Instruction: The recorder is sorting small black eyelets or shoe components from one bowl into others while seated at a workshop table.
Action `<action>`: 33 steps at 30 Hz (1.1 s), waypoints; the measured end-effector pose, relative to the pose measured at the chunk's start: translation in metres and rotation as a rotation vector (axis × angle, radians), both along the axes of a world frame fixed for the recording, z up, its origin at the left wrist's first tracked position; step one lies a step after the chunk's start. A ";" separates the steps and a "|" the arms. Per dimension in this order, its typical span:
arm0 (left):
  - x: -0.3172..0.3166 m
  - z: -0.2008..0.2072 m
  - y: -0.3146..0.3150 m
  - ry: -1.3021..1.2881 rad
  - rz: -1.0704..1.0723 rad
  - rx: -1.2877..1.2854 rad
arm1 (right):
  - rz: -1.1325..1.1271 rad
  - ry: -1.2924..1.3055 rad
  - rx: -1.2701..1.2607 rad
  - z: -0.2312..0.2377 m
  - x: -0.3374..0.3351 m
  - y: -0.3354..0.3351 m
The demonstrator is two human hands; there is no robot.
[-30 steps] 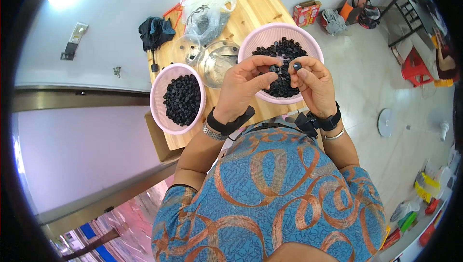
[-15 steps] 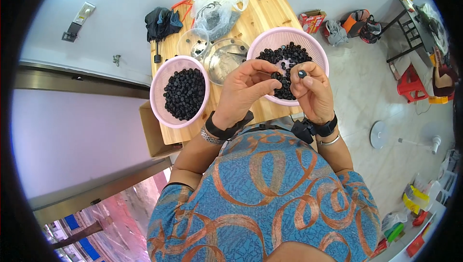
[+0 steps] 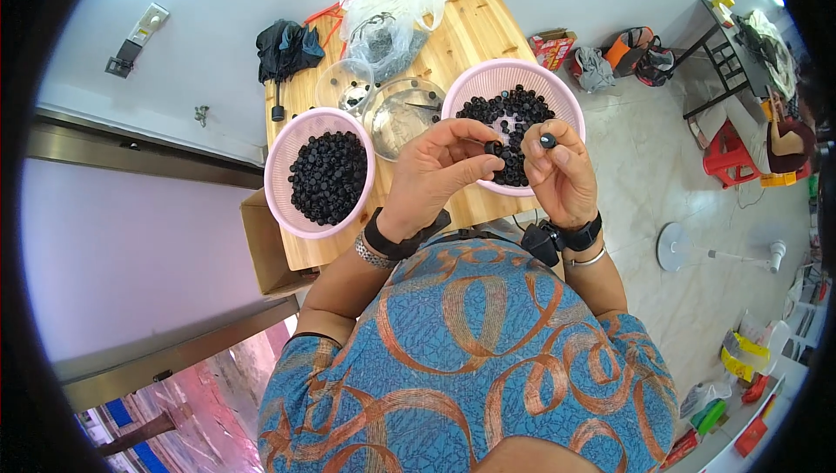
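Between the thumb and fingers of my left hand (image 3: 427,172) is a small black cap-like piece (image 3: 494,148). My right hand (image 3: 564,179) pinches a similar black piece (image 3: 548,140), whose pale end shows. The two pieces are held apart, side by side, over the near part of a pink basket (image 3: 522,75) on the right. Loose black pieces (image 3: 514,107) lie in that basket, partly hidden by my hands. Another pink basket (image 3: 305,124) at the left holds a thick heap of such black pieces (image 3: 329,177).
Both baskets stand on a wooden table (image 3: 475,16). Between them are a clear round tub (image 3: 329,84) and a wide clear dish (image 3: 396,120). Behind lie a plastic bag (image 3: 383,37) and a folded dark umbrella (image 3: 289,46). A cardboard box (image 3: 261,246) stands beside the table's left edge.
The whole view has shifted a little. My hands keep hold of the same two pieces, which are now slightly farther apart, and the right one is turned a little.
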State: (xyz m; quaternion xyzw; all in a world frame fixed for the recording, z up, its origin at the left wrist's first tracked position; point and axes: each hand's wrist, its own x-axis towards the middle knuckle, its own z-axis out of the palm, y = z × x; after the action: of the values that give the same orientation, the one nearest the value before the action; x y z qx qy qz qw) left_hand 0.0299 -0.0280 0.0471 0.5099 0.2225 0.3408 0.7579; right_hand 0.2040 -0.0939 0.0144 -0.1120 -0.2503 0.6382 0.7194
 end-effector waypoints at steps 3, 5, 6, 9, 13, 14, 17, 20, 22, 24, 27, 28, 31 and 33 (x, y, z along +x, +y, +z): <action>-0.001 0.002 0.001 0.000 -0.010 0.019 | -0.013 -0.008 -0.001 0.000 0.001 0.000; -0.002 0.004 0.001 -0.009 -0.022 0.027 | -0.014 -0.023 0.012 0.000 0.002 0.000; -0.002 0.005 0.000 -0.014 -0.033 0.034 | -0.018 -0.032 0.022 0.000 0.001 0.001; -0.002 0.007 0.001 -0.006 -0.049 0.031 | -0.028 -0.057 0.037 0.000 0.000 0.001; -0.004 0.006 0.002 -0.004 -0.053 0.024 | -0.045 -0.095 0.023 0.003 -0.001 0.000; -0.004 0.006 0.002 -0.010 -0.049 0.022 | -0.044 -0.098 0.024 0.003 -0.001 0.001; -0.006 0.005 0.003 -0.027 -0.046 0.016 | -0.041 -0.118 0.052 0.002 -0.001 0.003; -0.007 0.006 0.005 -0.037 -0.038 -0.008 | -0.079 -0.152 0.028 0.003 -0.002 0.004; -0.007 0.007 0.007 -0.036 -0.026 -0.028 | -0.171 -0.297 0.014 0.007 -0.004 0.005; -0.008 0.010 0.009 -0.099 -0.041 -0.140 | -0.260 -0.470 -0.005 0.013 -0.009 0.004; -0.008 0.006 0.013 -0.171 -0.036 -0.174 | -0.417 -0.788 -0.003 0.024 -0.016 0.004; -0.009 0.004 0.015 -0.166 -0.034 -0.173 | -0.482 -0.936 0.017 0.027 -0.018 0.005; -0.011 0.001 0.018 -0.157 -0.011 -0.119 | -0.605 -1.153 0.127 0.039 -0.023 0.010; -0.012 0.002 0.019 -0.132 0.015 -0.079 | -0.661 -1.244 0.175 0.046 -0.027 0.011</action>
State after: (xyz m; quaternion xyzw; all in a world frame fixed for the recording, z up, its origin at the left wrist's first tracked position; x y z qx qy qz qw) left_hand 0.0182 -0.0091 0.0494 0.4541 0.1894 0.3704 0.7879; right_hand 0.1772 -0.0827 0.0606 -0.4674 -0.6182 0.1818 0.6053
